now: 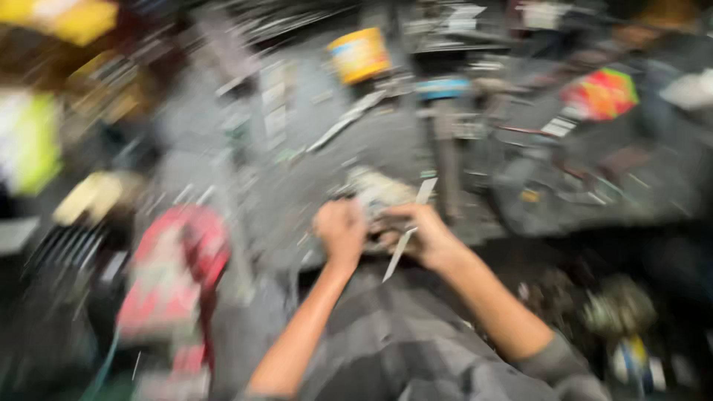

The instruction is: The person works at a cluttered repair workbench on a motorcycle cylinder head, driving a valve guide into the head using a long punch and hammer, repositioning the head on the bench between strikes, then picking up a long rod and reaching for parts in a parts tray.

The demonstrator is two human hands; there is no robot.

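Observation:
The picture is heavily motion-blurred. My left hand (340,229) is closed in a fist around a small pale object (375,191) that juts out above it. My right hand (425,236) meets it from the right and grips a thin flat light-coloured strip (411,227) that runs slantwise from upper right to lower left. Both hands touch over the near edge of a dark grey work surface (312,163). What the small object is cannot be made out.
A red and white object (174,275) lies at the lower left. A yellow can (359,53) stands at the back, a red-and-green packet (601,93) at the far right, a yellow-green thing (30,141) at the left edge. Scattered small parts cover the surface.

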